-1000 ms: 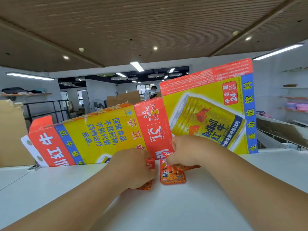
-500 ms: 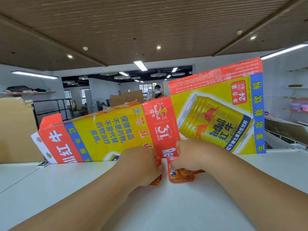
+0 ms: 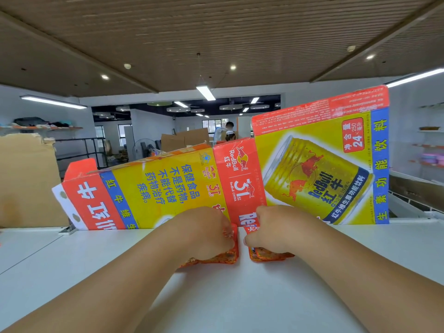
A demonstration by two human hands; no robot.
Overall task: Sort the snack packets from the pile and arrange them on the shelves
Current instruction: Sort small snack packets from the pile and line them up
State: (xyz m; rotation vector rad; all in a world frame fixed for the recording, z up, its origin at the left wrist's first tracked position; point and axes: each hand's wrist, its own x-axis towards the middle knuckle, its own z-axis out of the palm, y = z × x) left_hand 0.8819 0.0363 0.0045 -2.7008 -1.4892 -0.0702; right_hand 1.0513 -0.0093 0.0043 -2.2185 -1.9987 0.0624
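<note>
Two small stacks of orange snack packets lie on the white shelf top [image 3: 72, 267], side by side against a flattened Red Bull carton. My left hand [image 3: 204, 233] grips the left packets [image 3: 230, 257], fingers curled over their top edge. My right hand [image 3: 271, 229] grips the right packets [image 3: 269, 255] the same way. A narrow gap separates the two stacks. Most of each packet is hidden under my hands.
The yellow and red Red Bull carton [image 3: 319, 169] stands as a back wall across the shelf top. A brown cardboard sheet [image 3: 26, 181] stands at the left. Wall shelves [image 3: 428, 145] hang at far right. A person [image 3: 228, 133] works far behind.
The view has shifted slightly. Both hands stay on their packets and have pushed them a little closer to the carton; the right packets now sit further under my right hand.
</note>
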